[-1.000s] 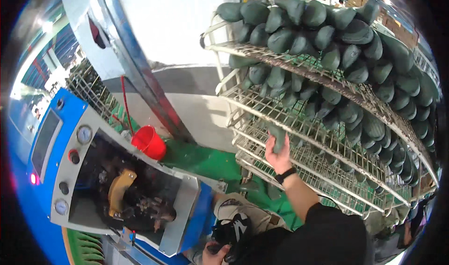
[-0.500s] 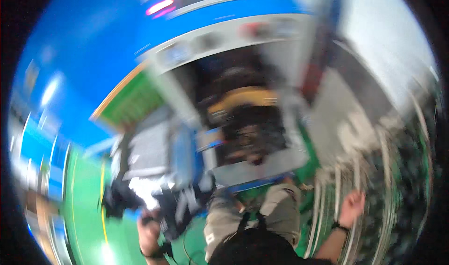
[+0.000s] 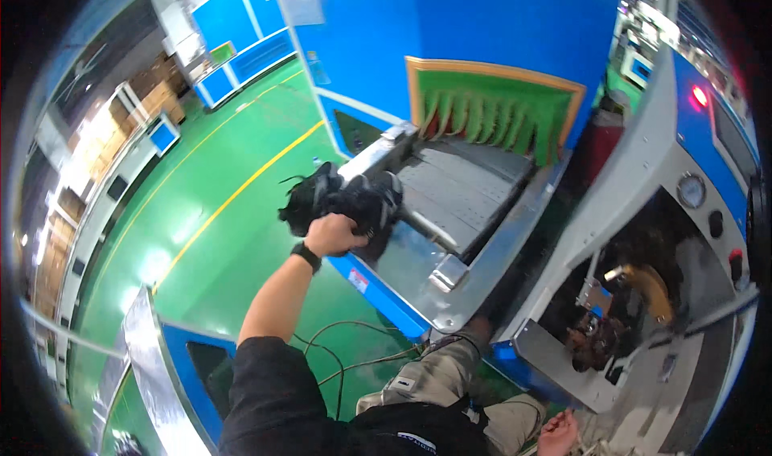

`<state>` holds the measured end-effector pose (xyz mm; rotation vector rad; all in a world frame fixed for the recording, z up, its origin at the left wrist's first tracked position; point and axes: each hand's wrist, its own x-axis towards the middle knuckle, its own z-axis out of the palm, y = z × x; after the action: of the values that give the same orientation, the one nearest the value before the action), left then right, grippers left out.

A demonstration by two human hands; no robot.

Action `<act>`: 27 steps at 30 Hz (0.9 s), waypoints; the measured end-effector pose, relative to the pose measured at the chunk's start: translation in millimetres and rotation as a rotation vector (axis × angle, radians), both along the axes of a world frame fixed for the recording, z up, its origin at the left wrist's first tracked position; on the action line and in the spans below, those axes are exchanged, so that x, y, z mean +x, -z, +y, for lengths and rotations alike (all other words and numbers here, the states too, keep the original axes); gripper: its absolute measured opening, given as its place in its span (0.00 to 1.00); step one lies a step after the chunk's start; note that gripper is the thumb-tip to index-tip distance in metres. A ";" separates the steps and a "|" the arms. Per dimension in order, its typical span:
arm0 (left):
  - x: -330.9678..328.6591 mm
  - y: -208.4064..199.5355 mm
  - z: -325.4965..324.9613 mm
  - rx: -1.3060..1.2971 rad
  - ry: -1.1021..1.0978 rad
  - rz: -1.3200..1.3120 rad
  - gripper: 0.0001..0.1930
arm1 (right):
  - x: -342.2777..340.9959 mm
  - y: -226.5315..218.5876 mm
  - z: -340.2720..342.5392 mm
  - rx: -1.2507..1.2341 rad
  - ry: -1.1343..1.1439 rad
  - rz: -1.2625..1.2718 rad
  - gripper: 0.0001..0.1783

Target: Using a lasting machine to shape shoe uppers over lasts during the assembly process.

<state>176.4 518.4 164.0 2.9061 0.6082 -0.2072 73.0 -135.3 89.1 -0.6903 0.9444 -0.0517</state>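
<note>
My left hand (image 3: 331, 236) is closed on a black shoe (image 3: 366, 203) at the near left corner of a conveyor. A second black shoe (image 3: 310, 199), its laces loose, sits against it on the left. Fingers hide part of the gripped shoe, and the pair's lower sides are hard to make out. My right hand (image 3: 559, 433) hangs low beside my right knee, its fingers curled in with nothing visible in them.
The grey conveyor bed (image 3: 458, 186) runs into a blue machine through a green strip curtain (image 3: 490, 110). On the right stands a machine with a gauge (image 3: 690, 191) and an open recess. A cable (image 3: 342, 351) loops across the green floor near my legs.
My view has swung left, bringing the conveyor to the middle and the recessed machine to the right. My left hand now grips a shoe. The right hand is lower, beside my knee.
</note>
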 end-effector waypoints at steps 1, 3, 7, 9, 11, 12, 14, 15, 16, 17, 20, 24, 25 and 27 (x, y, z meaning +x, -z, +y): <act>-20.4 1.9 -7.1 -0.036 -0.008 -0.014 0.28 | 0.3 13.1 -2.4 0.024 -0.109 -0.046 0.15; -81.9 -4.2 -15.8 -0.107 -0.040 0.003 0.29 | -0.7 55.3 -24.9 0.199 -0.332 -0.120 0.13; -252.9 -10.8 -2.6 -0.178 -0.169 -0.052 0.28 | 14.4 37.7 55.0 -0.129 -0.621 -0.002 0.06; -331.2 -22.5 -5.8 -0.151 -0.252 -0.082 0.27 | 19.1 60.9 60.8 -0.121 -0.756 0.002 0.06; -412.8 -39.1 -2.7 0.002 -0.425 0.005 0.26 | 24.4 82.5 68.6 -0.100 -0.869 0.036 0.07; -458.0 -47.2 -0.4 0.078 -0.511 0.051 0.27 | 26.0 87.4 74.3 -0.093 -0.927 0.036 0.07; -538.4 -79.5 -5.7 0.115 -0.825 0.158 0.24 | 28.0 90.6 89.2 -0.080 -1.055 0.046 0.08; -577.2 -95.5 -7.7 0.173 -0.958 0.153 0.23 | 29.8 89.4 96.0 -0.082 -1.096 0.059 0.08; -616.3 -110.3 -11.3 0.234 -1.086 0.149 0.22 | 34.5 95.0 99.7 -0.075 -1.125 0.050 0.08; -663.3 -114.8 -14.2 0.505 -1.169 0.015 0.18 | 39.4 102.1 100.3 -0.064 -1.129 0.080 0.08; -728.6 -132.7 -10.3 1.306 -1.783 0.163 0.11 | 47.3 104.5 99.2 -0.048 -1.152 0.052 0.08; -761.5 -129.0 16.0 1.331 -1.661 -0.035 0.12 | 57.9 127.5 73.3 -0.139 -1.097 0.029 0.09; -754.5 -117.4 28.8 1.275 -1.598 0.012 0.12 | 56.7 131.5 67.3 -0.131 -1.092 0.053 0.09; -690.5 -96.0 52.8 1.174 -1.538 -0.093 0.10 | 78.4 200.8 16.0 -0.035 -1.066 0.071 0.11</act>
<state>-514.2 571.2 259.9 1.9701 3.3401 0.6611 151.4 -119.3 -111.7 -1.1577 0.5458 0.9013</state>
